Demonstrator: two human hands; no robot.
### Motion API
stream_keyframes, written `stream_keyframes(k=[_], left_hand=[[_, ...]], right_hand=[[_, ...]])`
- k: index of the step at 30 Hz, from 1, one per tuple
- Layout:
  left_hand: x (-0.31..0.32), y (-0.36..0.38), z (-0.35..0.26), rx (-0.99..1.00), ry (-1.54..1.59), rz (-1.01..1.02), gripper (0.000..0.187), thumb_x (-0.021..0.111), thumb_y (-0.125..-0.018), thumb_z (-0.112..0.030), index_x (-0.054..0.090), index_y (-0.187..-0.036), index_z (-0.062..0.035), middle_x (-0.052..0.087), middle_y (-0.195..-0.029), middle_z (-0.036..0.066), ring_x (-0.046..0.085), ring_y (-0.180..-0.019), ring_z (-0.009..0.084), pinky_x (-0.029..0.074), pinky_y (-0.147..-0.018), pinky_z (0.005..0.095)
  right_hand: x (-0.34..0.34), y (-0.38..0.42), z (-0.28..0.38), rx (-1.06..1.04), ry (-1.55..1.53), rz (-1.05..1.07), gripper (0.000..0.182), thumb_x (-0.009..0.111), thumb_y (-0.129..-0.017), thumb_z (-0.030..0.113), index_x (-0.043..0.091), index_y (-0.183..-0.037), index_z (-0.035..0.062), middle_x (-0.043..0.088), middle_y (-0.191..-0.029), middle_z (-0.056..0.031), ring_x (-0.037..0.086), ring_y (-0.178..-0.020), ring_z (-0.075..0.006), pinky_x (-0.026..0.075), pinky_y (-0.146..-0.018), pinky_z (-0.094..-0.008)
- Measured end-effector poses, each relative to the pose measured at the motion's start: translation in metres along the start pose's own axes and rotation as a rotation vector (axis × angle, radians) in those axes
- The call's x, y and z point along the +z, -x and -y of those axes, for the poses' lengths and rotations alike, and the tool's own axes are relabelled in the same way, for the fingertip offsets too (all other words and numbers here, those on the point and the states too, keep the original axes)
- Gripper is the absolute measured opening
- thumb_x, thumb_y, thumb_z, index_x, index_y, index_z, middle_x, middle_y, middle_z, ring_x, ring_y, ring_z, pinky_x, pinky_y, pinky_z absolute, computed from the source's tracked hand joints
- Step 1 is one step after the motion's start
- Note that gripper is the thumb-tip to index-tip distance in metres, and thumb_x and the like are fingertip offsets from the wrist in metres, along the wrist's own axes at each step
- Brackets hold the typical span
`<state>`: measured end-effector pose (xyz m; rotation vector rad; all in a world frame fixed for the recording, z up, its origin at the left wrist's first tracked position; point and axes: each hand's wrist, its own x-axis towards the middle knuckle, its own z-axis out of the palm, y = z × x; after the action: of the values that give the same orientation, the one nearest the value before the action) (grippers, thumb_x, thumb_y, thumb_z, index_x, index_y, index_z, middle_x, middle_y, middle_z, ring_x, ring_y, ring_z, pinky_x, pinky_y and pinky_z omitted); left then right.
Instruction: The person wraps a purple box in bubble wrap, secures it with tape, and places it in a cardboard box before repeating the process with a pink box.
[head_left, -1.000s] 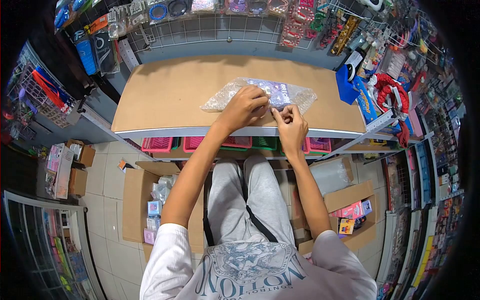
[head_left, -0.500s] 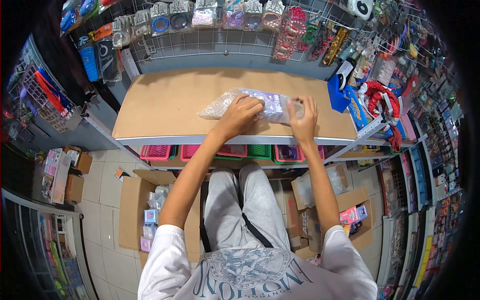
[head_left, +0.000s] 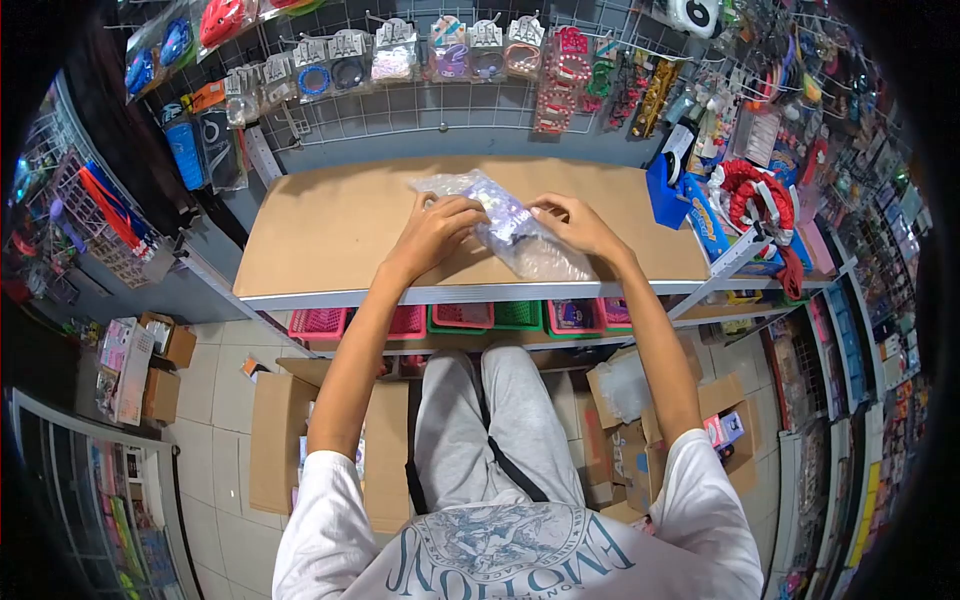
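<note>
A bubble-wrapped package [head_left: 505, 222] with a purple and white item inside lies slantwise over the brown shelf top [head_left: 330, 220], one end at the upper left and the other at the lower right. My left hand [head_left: 437, 232] grips its left side with bent fingers. On the right side, my right hand [head_left: 575, 225] pinches the wrap near the package's upper edge. The printing on the item is too small to read.
Hanging accessories [head_left: 395, 58] line the wire grid behind the shelf. At the right end stand a blue holder [head_left: 667, 192] and red-and-white bands [head_left: 757, 200]. Pink and green baskets [head_left: 463, 316] sit below, with open cardboard boxes [head_left: 280, 440] on the floor.
The package has turned so that its right end points down toward me. My left hand has shifted left, and my right hand has moved left onto the package's upper edge. The view has tilted slightly.
</note>
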<state>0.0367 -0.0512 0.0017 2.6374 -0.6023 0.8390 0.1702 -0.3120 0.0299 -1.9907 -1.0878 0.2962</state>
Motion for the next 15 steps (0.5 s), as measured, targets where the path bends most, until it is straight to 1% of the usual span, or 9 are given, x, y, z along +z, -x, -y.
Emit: stream_keyframes(k=[2, 5, 6, 9, 11, 15], left_hand=[[-0.008, 0.005, 0.000, -0.018, -0.005, 0.048, 0.023, 0.069, -0.090, -0.013, 0.070, -0.113, -0.0164, 0.067, -0.128, -0.003, 0.060, -0.122, 0.0207, 0.036, -0.105, 0.0474], [-0.009, 0.014, 0.003, 0.024, -0.026, 0.063, 0.026, 0.066, -0.092, -0.011, 0.069, -0.118, -0.0144, 0.064, -0.137, -0.002, 0.059, -0.126, 0.0217, 0.037, -0.105, 0.0456], [-0.014, 0.015, -0.001, 0.002, 0.029, 0.093, 0.029, 0.065, -0.092, -0.011, 0.069, -0.121, -0.0144, 0.063, -0.139, 0.000, 0.058, -0.128, 0.0227, 0.037, -0.106, 0.0456], [-0.026, 0.017, -0.012, -0.035, 0.174, 0.159, 0.038, 0.064, -0.092, -0.010, 0.067, -0.129, -0.0148, 0.061, -0.143, 0.003, 0.056, -0.131, 0.0260, 0.038, -0.109, 0.0457], [-0.029, 0.017, -0.014, -0.022, 0.239, 0.173, 0.043, 0.063, -0.091, -0.009, 0.065, -0.134, -0.0158, 0.060, -0.144, 0.006, 0.054, -0.132, 0.0289, 0.039, -0.112, 0.0462], [-0.028, 0.019, -0.013, 0.027, 0.239, 0.169, 0.043, 0.065, -0.092, -0.015, 0.064, -0.135, -0.0178, 0.056, -0.147, 0.009, 0.052, -0.135, 0.0329, 0.038, -0.115, 0.0480]], right_hand=[[0.008, 0.016, 0.012, 0.023, 0.028, -0.037, 0.033, 0.064, -0.101, 0.027, 0.069, -0.119, 0.0005, 0.072, -0.110, -0.0167, 0.069, -0.089, -0.0236, 0.055, -0.086, -0.0371], [0.022, 0.037, 0.032, -0.074, 0.075, -0.126, 0.032, 0.064, -0.100, 0.027, 0.069, -0.117, 0.0003, 0.072, -0.107, -0.0167, 0.069, -0.088, -0.0241, 0.055, -0.083, -0.0368], [0.022, 0.043, 0.036, -0.066, 0.116, -0.102, 0.031, 0.063, -0.100, 0.026, 0.069, -0.118, 0.0009, 0.071, -0.104, -0.0168, 0.069, -0.085, -0.0253, 0.055, -0.081, -0.0379], [0.023, 0.049, 0.034, -0.113, 0.121, -0.066, 0.030, 0.063, -0.099, 0.024, 0.069, -0.119, 0.0025, 0.069, -0.106, -0.0157, 0.068, -0.088, -0.0284, 0.054, -0.083, -0.0404], [0.026, 0.053, 0.030, -0.156, 0.172, -0.095, 0.030, 0.064, -0.098, 0.025, 0.069, -0.119, 0.0045, 0.067, -0.111, -0.0145, 0.066, -0.095, -0.0305, 0.052, -0.087, -0.0415], [0.029, 0.070, 0.031, -0.323, 0.301, -0.206, 0.030, 0.064, -0.096, 0.028, 0.070, -0.118, 0.0081, 0.065, -0.120, -0.0119, 0.061, -0.109, -0.0326, 0.047, -0.097, -0.0431]])
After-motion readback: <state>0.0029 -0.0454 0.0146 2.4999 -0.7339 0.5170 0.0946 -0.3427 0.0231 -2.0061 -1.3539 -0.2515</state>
